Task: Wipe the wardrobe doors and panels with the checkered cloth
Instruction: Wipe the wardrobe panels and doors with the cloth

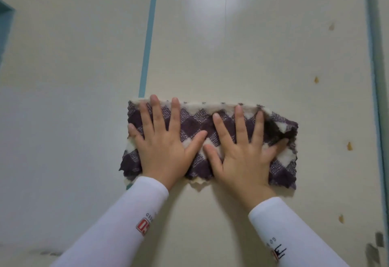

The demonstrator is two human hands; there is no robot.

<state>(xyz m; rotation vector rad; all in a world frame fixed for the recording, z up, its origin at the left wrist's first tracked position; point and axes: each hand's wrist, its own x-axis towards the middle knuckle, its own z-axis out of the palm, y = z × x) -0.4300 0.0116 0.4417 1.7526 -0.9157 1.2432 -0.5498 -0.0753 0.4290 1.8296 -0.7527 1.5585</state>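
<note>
Both hands, the left hand (163,146) and the right hand (242,151), lie flat with spread fingers on the checkered cloth (282,161), pressing it against a cream wardrobe panel (263,45). A teal strip (148,41) runs down the panel above the cloth's left end, and small brown spots (316,79) mark the panel to the right.

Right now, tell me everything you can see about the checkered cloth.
The checkered cloth is dark purple and cream, with a fuzzy, woven look. It lies spread as a wide rectangle flat against the cream wardrobe panel, its left end crossing a teal strip, its right end slightly rumpled. The left hand and the right hand press on it side by side, fingers straight and spread.
</note>
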